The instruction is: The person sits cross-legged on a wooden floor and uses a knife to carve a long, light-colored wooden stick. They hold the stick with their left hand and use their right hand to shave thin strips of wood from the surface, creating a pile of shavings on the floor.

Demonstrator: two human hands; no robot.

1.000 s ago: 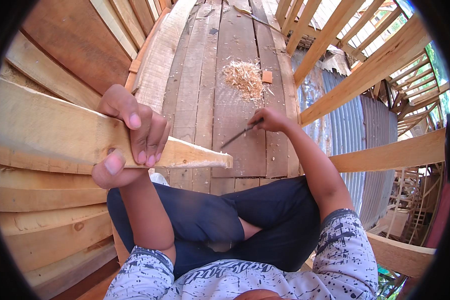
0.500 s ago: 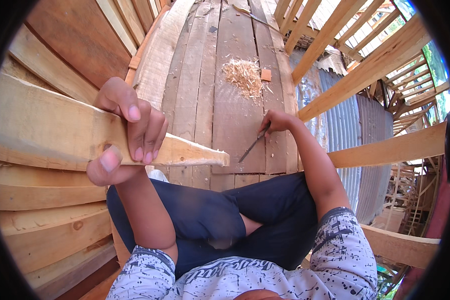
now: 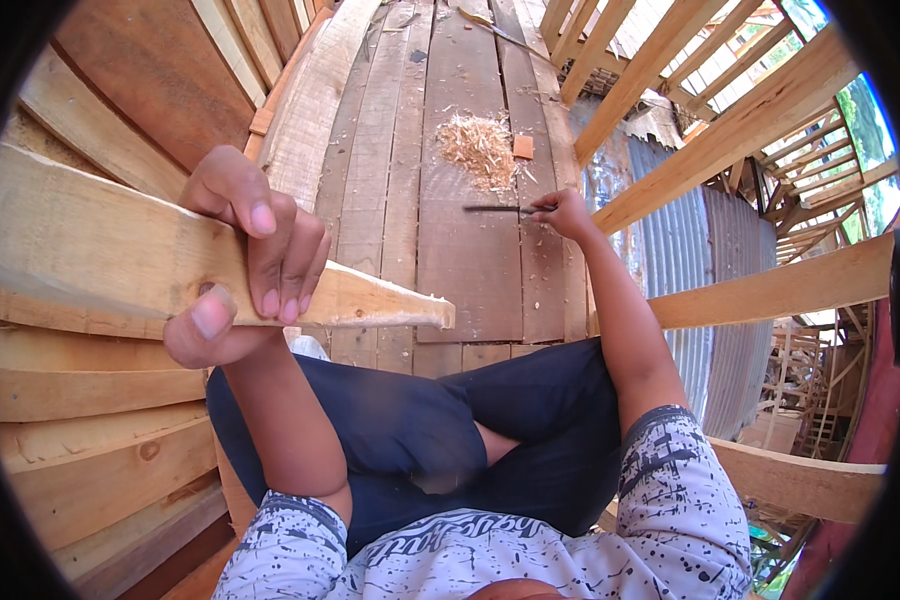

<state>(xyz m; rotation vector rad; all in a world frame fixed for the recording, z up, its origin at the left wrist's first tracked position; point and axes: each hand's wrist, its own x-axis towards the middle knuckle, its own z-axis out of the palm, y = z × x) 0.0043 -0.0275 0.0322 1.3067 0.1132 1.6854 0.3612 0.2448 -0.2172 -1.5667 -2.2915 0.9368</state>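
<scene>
Head cam: L hand [image 3: 275,245] wrapped round plank [image 3: 120,245], tip over near edge of floor [image 3: 470,270]. Plank prob. stiff, heavy-ish, rough; best hold: wide part. R hand [image 3: 564,212] pinches thin dark tool [image 3: 490,208] nr shavings [image 3: 478,150].

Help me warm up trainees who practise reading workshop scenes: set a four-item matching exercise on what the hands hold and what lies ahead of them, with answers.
Column 1
1. left hand
2. right hand
3. wood shavings
4. square block

Column 2
A. holding a thin dark tool
B. orange-brown, right of the pile
C. holding a tapering plank
D. heaped on the floorboards

Pairs: 1-C, 2-A, 3-D, 4-B
</scene>
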